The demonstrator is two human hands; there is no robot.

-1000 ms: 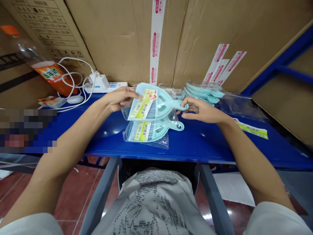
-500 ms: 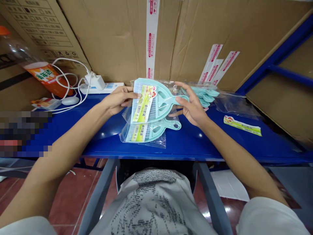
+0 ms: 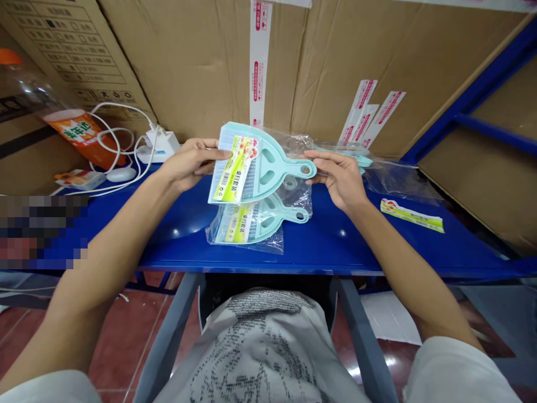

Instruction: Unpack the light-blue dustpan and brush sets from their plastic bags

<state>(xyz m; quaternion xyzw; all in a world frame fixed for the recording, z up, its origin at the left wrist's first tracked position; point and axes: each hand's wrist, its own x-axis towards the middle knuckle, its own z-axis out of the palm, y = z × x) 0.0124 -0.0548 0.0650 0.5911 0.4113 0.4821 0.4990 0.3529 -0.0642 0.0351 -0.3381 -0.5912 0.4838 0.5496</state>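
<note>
A mint-green mini dustpan and brush set (image 3: 272, 159) with a yellow-green printed label is raised above the blue table. My left hand (image 3: 188, 163) is closed on its brush-side edge, thumb on the front. At the other end, the fingers of my right hand (image 3: 340, 174) pinch the tip of the looped handle; whether they grip plastic film too, I cannot tell. Below lies a second dustpan and brush set (image 3: 268, 219) in a clear bag, partly covered by the raised one. More mint-green handles (image 3: 364, 161) show behind my right hand.
A loose label strip (image 3: 413, 217) lies on the blue table (image 3: 176, 240) at right, near clear plastic film (image 3: 403, 179). An orange drink bottle (image 3: 79, 134), a white charger with cables (image 3: 161, 143) and a small white packet (image 3: 79, 178) stand at left. Cardboard (image 3: 188, 61) backs the table.
The raised dustpan set has moved left and slightly up, off the lower set. My right hand's fingers have closed from a wide spread to a pinch at the handle end.
</note>
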